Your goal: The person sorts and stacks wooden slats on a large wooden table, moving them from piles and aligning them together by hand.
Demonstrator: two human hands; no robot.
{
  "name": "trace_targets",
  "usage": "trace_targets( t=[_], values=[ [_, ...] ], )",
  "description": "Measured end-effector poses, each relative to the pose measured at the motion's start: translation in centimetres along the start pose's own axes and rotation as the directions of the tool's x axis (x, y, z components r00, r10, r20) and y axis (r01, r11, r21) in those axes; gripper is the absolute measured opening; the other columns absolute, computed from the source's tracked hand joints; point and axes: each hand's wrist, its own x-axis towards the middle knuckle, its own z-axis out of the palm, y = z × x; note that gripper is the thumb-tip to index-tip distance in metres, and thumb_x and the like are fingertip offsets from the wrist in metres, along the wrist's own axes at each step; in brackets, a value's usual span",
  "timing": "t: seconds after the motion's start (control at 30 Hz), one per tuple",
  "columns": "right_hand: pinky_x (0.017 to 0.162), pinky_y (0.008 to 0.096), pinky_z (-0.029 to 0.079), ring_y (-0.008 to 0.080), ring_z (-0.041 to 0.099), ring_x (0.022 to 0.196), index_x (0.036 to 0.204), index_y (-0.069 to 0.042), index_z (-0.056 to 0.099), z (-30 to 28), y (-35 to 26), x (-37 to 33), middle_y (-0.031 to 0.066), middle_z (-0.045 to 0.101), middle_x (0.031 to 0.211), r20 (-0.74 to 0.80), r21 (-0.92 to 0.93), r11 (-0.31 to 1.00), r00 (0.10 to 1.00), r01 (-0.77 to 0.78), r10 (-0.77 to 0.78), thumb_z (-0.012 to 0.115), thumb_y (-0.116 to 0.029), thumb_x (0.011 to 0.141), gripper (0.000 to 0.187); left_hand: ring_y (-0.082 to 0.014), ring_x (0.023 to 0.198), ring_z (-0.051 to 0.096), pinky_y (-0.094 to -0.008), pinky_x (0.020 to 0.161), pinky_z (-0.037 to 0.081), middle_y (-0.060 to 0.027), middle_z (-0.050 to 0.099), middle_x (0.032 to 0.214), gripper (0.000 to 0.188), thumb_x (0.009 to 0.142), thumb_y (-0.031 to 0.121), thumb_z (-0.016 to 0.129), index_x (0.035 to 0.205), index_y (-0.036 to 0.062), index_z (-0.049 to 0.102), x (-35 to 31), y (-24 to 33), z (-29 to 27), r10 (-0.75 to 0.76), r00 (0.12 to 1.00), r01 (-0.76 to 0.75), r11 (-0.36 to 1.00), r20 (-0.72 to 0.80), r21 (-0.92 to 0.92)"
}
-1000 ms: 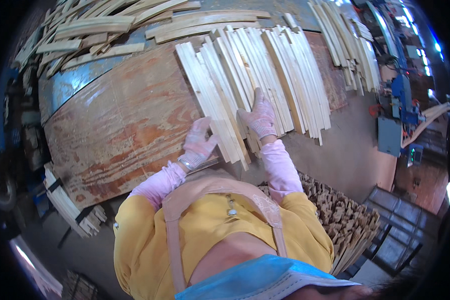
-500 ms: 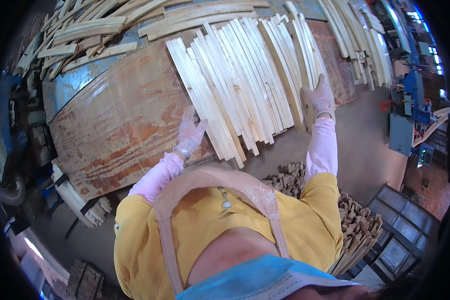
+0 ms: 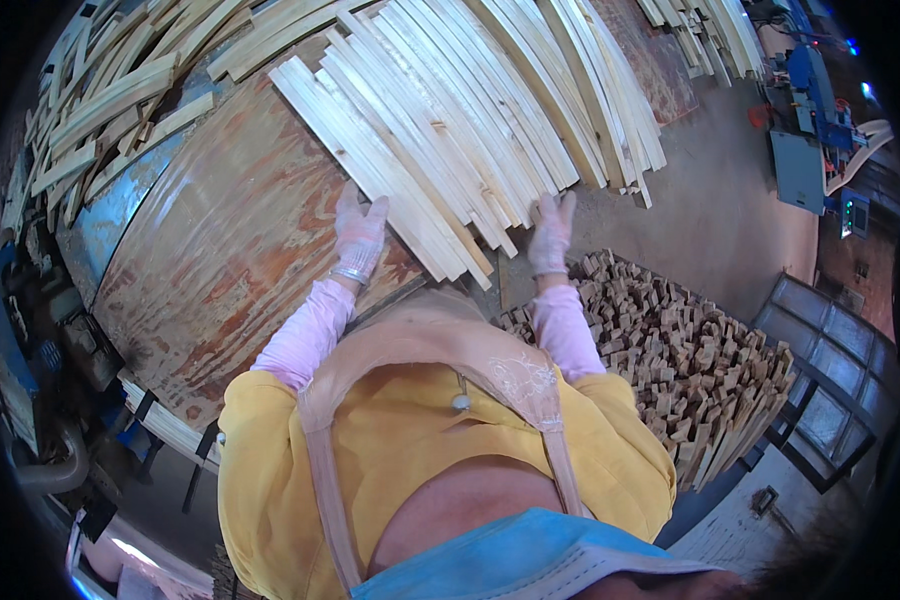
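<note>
Pale wooden strips (image 3: 440,120) lie side by side in a wide row across a worn wooden board, their near ends uneven. My left hand (image 3: 360,238), in a pale glove, is at the left edge of the row by the outermost strip. Its thumb and fingers are apart, and it grips nothing. At the near ends of the middle strips is my right hand (image 3: 551,237), gloved too, with its fingers stretched upward against or just beside the ends. Whether its fingertips press on the wood is hard to tell.
The reddish worn board (image 3: 220,250) extends to the left. A jumble of loose strips (image 3: 120,100) lies at the far left. Many upright wood pieces (image 3: 680,360) stand bundled at the near right. Beyond them are a metal-framed rack (image 3: 820,340) and a grey machine box (image 3: 798,172).
My right hand has moved left and nearer, from the right-hand strips to the ends of the middle ones. The left hand stays by the row's left edge. The view has shifted, showing more upright pieces.
</note>
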Motion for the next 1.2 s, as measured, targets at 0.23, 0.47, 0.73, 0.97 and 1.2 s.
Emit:
trace_targets(
  t=[0.23, 0.47, 0.73, 0.97, 1.2],
  values=[
    [0.110, 0.0346, 0.045, 0.0234, 0.055, 0.127, 0.160, 0.001, 0.036, 5.1, 8.1, -5.8, 0.0140, 0.056, 0.144, 0.053, 0.201, 0.978, 0.996, 0.058, -0.070, 0.063, -0.024, 0.103, 0.068, -0.0375, 0.111, 0.067, -0.0454, 0.097, 0.052, -0.0249, 0.066, 0.126, 0.056, 0.092, 0.037, 0.070, 0.136, 0.0035, 0.062, 2.8, -1.0, -6.3, 0.115, 0.993, -0.109, 0.986, -0.042, 0.123],
    [0.085, 0.0398, 0.052, 0.0248, 0.063, 0.091, 0.112, 0.000, 0.064, 9.5, -4.0, -1.1, 0.0187, 0.068, 0.098, 0.492, -0.332, 0.750, 0.783, 0.573, -0.381, 0.066, -0.025, 0.097, 0.029, -0.0418, 0.134, 0.053, -0.0480, 0.113, 0.041, -0.0270, 0.058, 0.142, 0.070, 0.092, 0.053, 0.067, 0.140, 0.0024, 0.061, 8.1, 2.2, -14.9, 0.180, 0.982, -0.084, 0.676, -0.053, 0.732],
    [0.109, 0.0464, 0.048, 0.0419, 0.060, 0.127, 0.143, -0.001, 0.058, 21.3, -10.6, 4.6, 0.0256, 0.065, 0.135, 0.572, -0.582, 0.409, 0.711, 0.703, -0.410, 0.073, -0.054, 0.086, 0.080, -0.0336, 0.136, 0.054, -0.0431, 0.112, 0.046, -0.0194, 0.054, 0.150, 0.079, 0.085, 0.036, 0.082, 0.146, -0.0037, 0.053, 9.2, 0.3, -9.6, 0.004, 0.973, 0.012, 0.997, -0.229, 0.070],
    [0.095, 0.0350, 0.056, 0.0254, 0.070, 0.108, 0.148, 0.000, 0.049, 20.3, -10.4, 4.2, 0.0174, 0.072, 0.122, 0.733, -0.306, 0.909, 0.679, 0.283, 0.035, 0.081, -0.021, 0.085, 0.074, -0.0237, 0.114, 0.068, -0.0355, 0.096, 0.058, -0.0139, 0.068, 0.131, 0.077, 0.086, 0.006, 0.082, 0.152, 0.0011, 0.044, 7.0, -6.8, -10.1, -0.353, 0.934, 0.294, 0.851, -0.058, -0.435],
    [0.096, 0.0352, 0.056, 0.0228, 0.067, 0.109, 0.152, 0.000, 0.043, 18.5, -21.8, -1.4, 0.0142, 0.067, 0.128, 0.720, 0.173, 0.916, 0.588, 0.362, -0.369, 0.077, -0.009, 0.088, 0.073, -0.0193, 0.106, 0.069, -0.0326, 0.089, 0.060, -0.0122, 0.069, 0.123, 0.071, 0.083, 0.000, 0.083, 0.145, 0.0030, 0.048, 4.3, 9.2, -11.9, 0.116, 0.950, -0.247, 0.845, -0.289, -0.474]
  ],
)
